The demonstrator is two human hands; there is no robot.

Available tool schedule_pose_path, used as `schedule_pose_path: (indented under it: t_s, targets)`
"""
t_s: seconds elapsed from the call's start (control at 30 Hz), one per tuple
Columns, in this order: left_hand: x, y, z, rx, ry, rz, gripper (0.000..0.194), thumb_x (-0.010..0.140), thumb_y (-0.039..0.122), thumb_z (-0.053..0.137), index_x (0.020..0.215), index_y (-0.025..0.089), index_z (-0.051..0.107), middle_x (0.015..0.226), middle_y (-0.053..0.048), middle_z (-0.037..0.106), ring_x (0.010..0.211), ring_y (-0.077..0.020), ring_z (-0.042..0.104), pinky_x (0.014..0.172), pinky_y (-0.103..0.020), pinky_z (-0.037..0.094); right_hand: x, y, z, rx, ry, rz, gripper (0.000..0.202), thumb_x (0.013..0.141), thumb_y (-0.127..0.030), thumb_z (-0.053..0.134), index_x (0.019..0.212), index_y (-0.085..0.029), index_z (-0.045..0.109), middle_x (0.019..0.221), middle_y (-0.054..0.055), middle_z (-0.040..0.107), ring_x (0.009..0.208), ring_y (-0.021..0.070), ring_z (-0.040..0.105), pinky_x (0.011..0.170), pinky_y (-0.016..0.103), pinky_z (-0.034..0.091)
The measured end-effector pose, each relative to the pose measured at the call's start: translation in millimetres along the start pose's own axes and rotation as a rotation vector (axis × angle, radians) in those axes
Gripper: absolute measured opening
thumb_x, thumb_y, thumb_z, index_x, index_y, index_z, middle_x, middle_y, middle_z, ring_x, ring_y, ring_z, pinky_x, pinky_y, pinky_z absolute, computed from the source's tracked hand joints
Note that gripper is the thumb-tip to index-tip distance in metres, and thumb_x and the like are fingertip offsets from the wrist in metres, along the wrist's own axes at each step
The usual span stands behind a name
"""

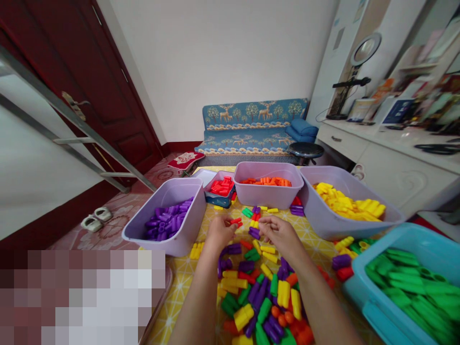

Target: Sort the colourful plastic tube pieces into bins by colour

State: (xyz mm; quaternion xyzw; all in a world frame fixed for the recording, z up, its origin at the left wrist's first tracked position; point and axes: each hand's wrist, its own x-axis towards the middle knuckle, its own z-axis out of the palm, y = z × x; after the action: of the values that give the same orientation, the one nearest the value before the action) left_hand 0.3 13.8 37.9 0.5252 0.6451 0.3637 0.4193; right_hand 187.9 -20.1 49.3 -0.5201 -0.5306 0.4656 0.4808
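Red plastic tube pieces (236, 221) stick out from the fingertips of my left hand (220, 231), which is closed on them. My right hand (278, 234) is curled, thumb and fingers drawn together; whatever it pinches is hard to make out. Right by its fingertips are a yellow tube piece (254, 224) and a purple tube piece (254, 233). Just beyond lie a green piece (247, 212) and more small pieces. Between my forearms, a mixed pile of coloured tube pieces (264, 306) spreads over the yellow patterned tablecloth (168, 306).
Around the table stand a lilac bin (131, 230) of purple pieces, a small box (217, 200) of red ones, a lilac bin (268, 195) of orange ones, a lilac bin (323, 223) of yellow ones and a turquoise bin (377, 306) of green ones. A sofa (244, 139) is behind.
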Motion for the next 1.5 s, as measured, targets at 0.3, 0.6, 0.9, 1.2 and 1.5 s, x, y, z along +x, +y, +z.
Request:
schedule_pose_path:
  t_s: [0.3, 0.6, 0.9, 1.2, 1.5]
  targets:
    - [44, 22, -18.9, -0.098, 0.409, 0.175, 0.024, 0.077, 0.025, 0.059, 0.095, 0.012, 0.07, 0.069, -0.009, 0.072, 0.068, -0.022, 0.07, 0.064, -0.027, 0.052, -3, 5, 14, -0.035, -0.033, -0.048, 0.02, 0.071, -0.035, 0.062, 0.082, -0.019, 0.065, 0.064, 0.001, 0.065, 0.059, 0.016, 0.062, 0.053, 0.026, 0.05]
    - [59, 32, 0.7, -0.286, 0.303, 0.172, 0.044, 0.08, 0.016, 0.057, 0.123, 0.008, 0.055, 0.115, -0.016, 0.066, 0.098, -0.0207, 0.067, 0.08, -0.027, 0.052, -3, 1, 13, -0.055, 0.0, -0.061, 0.021, 0.074, -0.034, 0.06, 0.084, -0.017, 0.065, 0.066, 0.002, 0.065, 0.059, 0.0151, 0.061, 0.055, 0.026, 0.05]
    - [-55, 14, -32.5, 0.265, 0.014, 0.358, 0.064, 0.057, 0.036, 0.079, 0.118, 0.023, 0.064, 0.128, -0.014, 0.057, 0.121, -0.0355, 0.049, 0.106, -0.047, 0.033, -2, 2, 12, -0.027, 0.029, -0.068, 0.021, 0.073, -0.035, 0.061, 0.082, -0.017, 0.066, 0.066, 0.003, 0.067, 0.058, 0.0158, 0.062, 0.053, 0.026, 0.05]
    - [-152, -38, 9.6, 0.699, -0.406, 0.232, 0.115, 0.039, 0.035, 0.085, 0.141, 0.038, 0.032, 0.155, -0.009, 0.011, 0.138, -0.0478, -0.003, 0.105, -0.068, 0.001, -1, -3, -1, -0.006, 0.094, -0.087, 0.024, 0.072, -0.037, 0.062, 0.082, -0.015, 0.066, 0.069, 0.005, 0.069, 0.056, 0.0146, 0.062, 0.054, 0.026, 0.05]
    - [-124, -33, 54.3, 0.704, -0.181, 0.372, 0.114, 0.045, 0.055, 0.08, 0.144, 0.032, 0.028, 0.156, -0.007, 0.004, 0.14, -0.0433, -0.006, 0.109, -0.064, 0.003, 0, -5, -10, 0.03, 0.159, -0.109, 0.028, 0.071, -0.04, 0.063, 0.082, -0.014, 0.066, 0.069, 0.006, 0.069, 0.057, 0.0155, 0.063, 0.057, 0.027, 0.052]
